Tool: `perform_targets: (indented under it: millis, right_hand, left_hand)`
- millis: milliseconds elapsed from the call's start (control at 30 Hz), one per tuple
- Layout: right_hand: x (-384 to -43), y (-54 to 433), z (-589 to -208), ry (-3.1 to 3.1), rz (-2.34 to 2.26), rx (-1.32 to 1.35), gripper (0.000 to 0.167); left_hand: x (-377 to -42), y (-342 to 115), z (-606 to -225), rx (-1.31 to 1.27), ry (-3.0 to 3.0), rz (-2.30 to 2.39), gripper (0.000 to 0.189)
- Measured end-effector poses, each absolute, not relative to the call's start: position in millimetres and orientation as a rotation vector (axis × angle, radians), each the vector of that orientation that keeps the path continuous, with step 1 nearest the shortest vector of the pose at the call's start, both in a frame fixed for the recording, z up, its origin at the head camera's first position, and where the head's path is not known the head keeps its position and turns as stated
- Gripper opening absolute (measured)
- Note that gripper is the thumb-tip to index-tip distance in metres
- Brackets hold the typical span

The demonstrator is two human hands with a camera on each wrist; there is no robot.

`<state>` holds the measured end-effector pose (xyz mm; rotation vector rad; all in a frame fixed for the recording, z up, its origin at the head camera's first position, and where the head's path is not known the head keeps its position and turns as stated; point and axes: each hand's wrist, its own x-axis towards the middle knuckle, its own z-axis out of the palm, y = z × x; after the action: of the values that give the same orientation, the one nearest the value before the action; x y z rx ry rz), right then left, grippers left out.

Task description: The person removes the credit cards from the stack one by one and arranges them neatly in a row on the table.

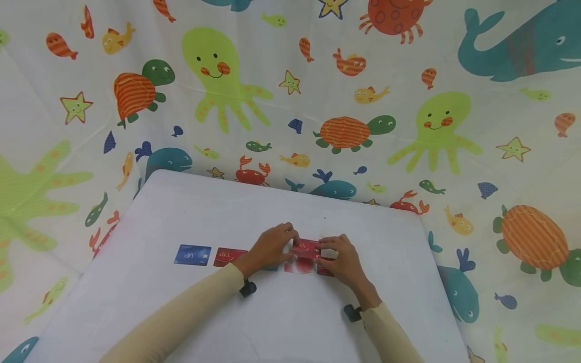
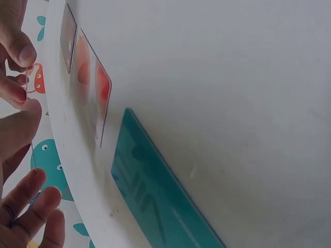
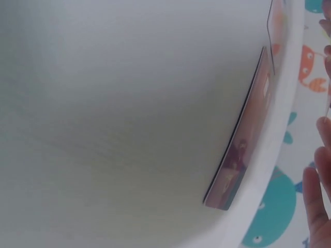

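Both hands hold a red card (image 1: 306,248) with light lettering by its two sides, raised off the white table. My left hand (image 1: 268,245) pinches its left end and my right hand (image 1: 341,258) its right end. In the left wrist view the card is edge-on, a thin line between the fingertips. Just below it lies a pale card with red circles (image 1: 298,266). A teal card (image 2: 155,191) lies under the left wrist, mostly hidden in the head view. Another red card (image 1: 324,271) is partly covered by my right hand.
Farther left on the table (image 1: 218,322), a blue VIP card (image 1: 192,255) and a red VIP card (image 1: 227,256) lie in the same row. Beyond the table's back edge hangs a white cloth (image 1: 272,50) printed with sea animals.
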<state>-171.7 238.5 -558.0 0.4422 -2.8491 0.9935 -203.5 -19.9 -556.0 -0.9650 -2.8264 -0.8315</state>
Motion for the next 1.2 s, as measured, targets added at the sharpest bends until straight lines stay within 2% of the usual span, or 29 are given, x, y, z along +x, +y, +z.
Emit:
perform_targets:
  millis: [1200]
  right_hand:
    - [-156, 259, -558, -2.857, 1.026, 0.384, 0.036]
  left_hand:
    - [-193, 1, -555, -0.993, -2.866, -0.841, 0.037]
